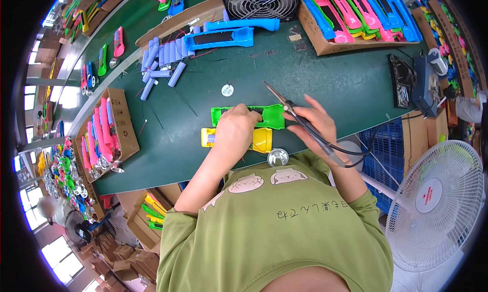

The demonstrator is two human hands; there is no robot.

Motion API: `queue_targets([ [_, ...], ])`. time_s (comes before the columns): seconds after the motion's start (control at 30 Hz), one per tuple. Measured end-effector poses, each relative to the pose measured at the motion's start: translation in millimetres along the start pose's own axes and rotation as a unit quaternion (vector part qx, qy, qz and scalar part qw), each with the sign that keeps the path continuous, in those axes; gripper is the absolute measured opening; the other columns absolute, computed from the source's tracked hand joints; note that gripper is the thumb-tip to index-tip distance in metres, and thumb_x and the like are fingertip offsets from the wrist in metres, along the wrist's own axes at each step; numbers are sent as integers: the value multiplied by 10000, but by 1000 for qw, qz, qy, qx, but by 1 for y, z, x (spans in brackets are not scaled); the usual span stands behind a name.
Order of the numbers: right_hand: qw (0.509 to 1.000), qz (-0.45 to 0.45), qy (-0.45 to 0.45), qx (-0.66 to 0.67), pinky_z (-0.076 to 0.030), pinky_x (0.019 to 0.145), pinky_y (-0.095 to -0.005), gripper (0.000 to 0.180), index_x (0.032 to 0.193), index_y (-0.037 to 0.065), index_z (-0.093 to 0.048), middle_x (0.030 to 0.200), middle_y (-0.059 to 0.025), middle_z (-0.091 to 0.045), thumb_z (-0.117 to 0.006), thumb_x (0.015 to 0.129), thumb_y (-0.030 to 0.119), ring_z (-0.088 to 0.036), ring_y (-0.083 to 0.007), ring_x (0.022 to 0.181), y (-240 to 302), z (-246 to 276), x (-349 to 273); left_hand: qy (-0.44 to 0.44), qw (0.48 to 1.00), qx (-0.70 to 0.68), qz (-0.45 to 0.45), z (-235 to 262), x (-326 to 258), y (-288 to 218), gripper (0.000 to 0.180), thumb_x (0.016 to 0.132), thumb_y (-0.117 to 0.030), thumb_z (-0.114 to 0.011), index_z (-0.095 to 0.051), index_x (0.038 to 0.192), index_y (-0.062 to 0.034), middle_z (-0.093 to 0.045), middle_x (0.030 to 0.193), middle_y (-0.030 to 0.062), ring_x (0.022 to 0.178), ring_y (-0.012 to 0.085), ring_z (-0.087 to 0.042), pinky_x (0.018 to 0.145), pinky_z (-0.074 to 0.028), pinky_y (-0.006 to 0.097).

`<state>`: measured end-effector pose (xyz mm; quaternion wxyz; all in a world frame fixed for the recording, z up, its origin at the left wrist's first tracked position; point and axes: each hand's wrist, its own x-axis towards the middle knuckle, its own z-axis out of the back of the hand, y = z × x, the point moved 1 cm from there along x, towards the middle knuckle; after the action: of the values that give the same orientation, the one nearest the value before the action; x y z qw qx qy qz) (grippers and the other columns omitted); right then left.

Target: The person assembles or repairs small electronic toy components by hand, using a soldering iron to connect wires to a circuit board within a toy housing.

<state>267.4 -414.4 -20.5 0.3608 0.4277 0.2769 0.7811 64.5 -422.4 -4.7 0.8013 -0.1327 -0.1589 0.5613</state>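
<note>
Though slender, bright green casing; open-topped

Far casing lay just beyond near casing on table; left hand over both. Right of them, right hand with soldering iron. Battery cells lay beyond, leftward. Left carton and far-right carton held more casings.

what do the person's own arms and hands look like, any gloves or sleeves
The left hand and right hand show no gloves. The left sleeve and right sleeve are short, loose and olive green, leaving both forearms bare.
</note>
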Motion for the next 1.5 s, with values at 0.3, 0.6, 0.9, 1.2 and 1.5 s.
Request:
queue_targets([
  [0.3,919,-227,-116,300,-521,686,-295,212,944,-36,-570,831,-102,-625,-647,755,21,-632,-184,719,5,21,-8,11,997,-67,23,0,5,3,32,702,-51,-583,-612,714,-46,-544,686,103,644,281,-563,592,-444,373],
  [0.6,883,-303,-94,346,-515,599,-238,179,918,-54,-562,834,-115,-613,-629,767,14,-618,-143,667,-15,3,-13,45,998,32,5,-2,13,2,52,698,-84,-574,-607,690,-45,-536,666,108,654,276,-567,594,-446,379],
  [0.9,888,-312,-91,325,-507,602,-231,186,913,-59,-570,823,-109,-615,-631,769,42,-617,-137,663,-17,-2,-15,45,998,44,5,-4,14,2,62,697,-94,-575,-611,674,-48,-539,657,108,657,271,-574,594,-449,377],
  [1.2,916,-270,-92,282,-506,578,-237,170,928,-42,-564,810,-108,-617,-614,778,22,-616,-141,632,-6,2,-19,50,997,57,20,-4,14,1,57,691,-94,-580,-620,675,-56,-552,667,103,666,269,-582,600,-458,374],
  [1.5,996,-70,-40,42,-356,958,-449,606,1174,24,-384,959,-143,-610,-717,670,75,-578,-305,948,34,-27,-14,54,996,53,40,-4,14,0,43,668,-85,-600,-632,681,-58,-581,706,98,682,269,-594,615,-466,368],
])
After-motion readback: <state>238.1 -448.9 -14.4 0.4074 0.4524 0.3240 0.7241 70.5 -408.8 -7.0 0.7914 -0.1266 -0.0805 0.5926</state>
